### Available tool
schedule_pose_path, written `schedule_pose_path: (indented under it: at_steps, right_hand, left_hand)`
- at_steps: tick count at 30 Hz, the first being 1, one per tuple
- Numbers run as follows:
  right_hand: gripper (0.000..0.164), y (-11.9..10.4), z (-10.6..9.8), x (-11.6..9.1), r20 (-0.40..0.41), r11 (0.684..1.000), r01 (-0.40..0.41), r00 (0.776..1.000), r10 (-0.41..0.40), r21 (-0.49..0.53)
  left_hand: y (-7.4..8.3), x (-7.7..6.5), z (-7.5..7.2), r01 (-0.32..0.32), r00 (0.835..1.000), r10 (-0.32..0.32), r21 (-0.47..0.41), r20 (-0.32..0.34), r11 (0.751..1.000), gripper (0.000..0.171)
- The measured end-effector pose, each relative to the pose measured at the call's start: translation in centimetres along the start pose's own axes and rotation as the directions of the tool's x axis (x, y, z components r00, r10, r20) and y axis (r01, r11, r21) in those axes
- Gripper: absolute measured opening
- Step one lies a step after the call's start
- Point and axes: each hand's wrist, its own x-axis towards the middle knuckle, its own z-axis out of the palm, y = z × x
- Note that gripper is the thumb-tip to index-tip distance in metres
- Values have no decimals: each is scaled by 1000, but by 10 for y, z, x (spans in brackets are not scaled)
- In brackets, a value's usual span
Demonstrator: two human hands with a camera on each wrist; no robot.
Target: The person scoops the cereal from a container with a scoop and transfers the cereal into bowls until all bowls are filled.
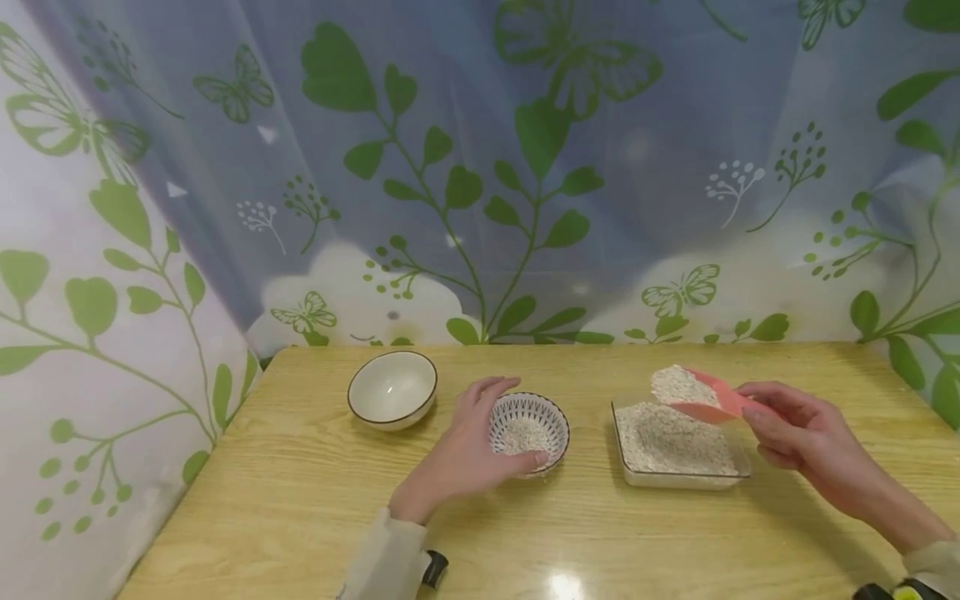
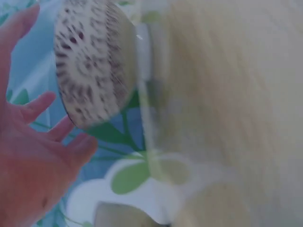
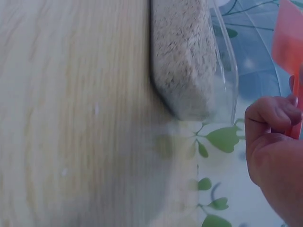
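Note:
My left hand (image 1: 472,437) holds a small patterned bowl (image 1: 551,421) by its side, thumb across the near rim and fingers toward the far rim. Pale oat-like flakes (image 1: 525,435) lie in its bottom. In the left wrist view, the bowl's dark-patterned outside (image 2: 90,61) shows beside the fingers (image 2: 61,128). My right hand (image 1: 813,442) grips the handle of a pink scoop (image 1: 723,400) heaped with the same flakes. It is raised over the back right of a rectangular glass dish (image 1: 678,481) full of flakes. The right wrist view shows the fingers curled around the scoop's handle (image 3: 296,101).
A plain white bowl (image 1: 392,387) with a dark rim stands at the back left, left of the patterned bowl. Everything rests on a light wooden table (image 1: 480,542). A leaf-printed cloth (image 1: 450,208) hangs right behind the table's far edge and along its left side.

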Motion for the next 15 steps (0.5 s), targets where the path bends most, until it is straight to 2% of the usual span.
schedule_pose_path:
  at_steps: [6, 15]
  right_hand:
    - [44, -4, 14, 9, 1, 999, 6, 1000, -6, -40]
    - [38, -9, 35, 23, -19, 995, -17, 1000, 15, -103]
  left_hand:
    - [-13, -2, -3, 74, 995, -74, 14, 63, 997, 111]
    - [-21, 5, -2, 108, 980, -108, 5, 170, 994, 124]
